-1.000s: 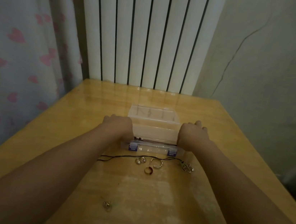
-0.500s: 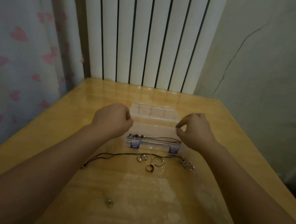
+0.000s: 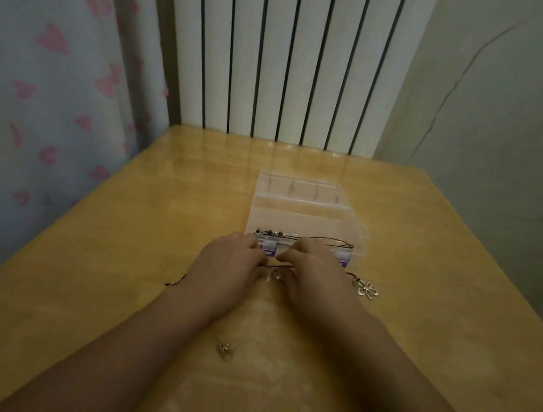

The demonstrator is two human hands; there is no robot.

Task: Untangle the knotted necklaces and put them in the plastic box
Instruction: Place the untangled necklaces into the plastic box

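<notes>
A clear plastic box [image 3: 307,210] lies open on the wooden table [image 3: 118,255], purple clasps at its front. One beaded black-cord necklace [image 3: 297,236] lies in its front compartment. A second black cord necklace [image 3: 281,267] stretches along the table in front of the box, its silver flower pendant [image 3: 368,288] at the right and its loose end [image 3: 174,283] at the left. My left hand [image 3: 227,269] and my right hand [image 3: 318,276] sit side by side on this cord, fingertips curled and pinching it near its middle.
A silver ring [image 3: 276,276] shows between my hands; other rings are hidden under them. A small silver charm [image 3: 225,352] lies nearer to me. A white radiator [image 3: 283,52] stands behind the table and a heart-patterned curtain [image 3: 39,71] hangs at the left.
Both hands left the sides of the box, where they laid the beaded necklace, and came down and together onto the cord necklace in front of it.
</notes>
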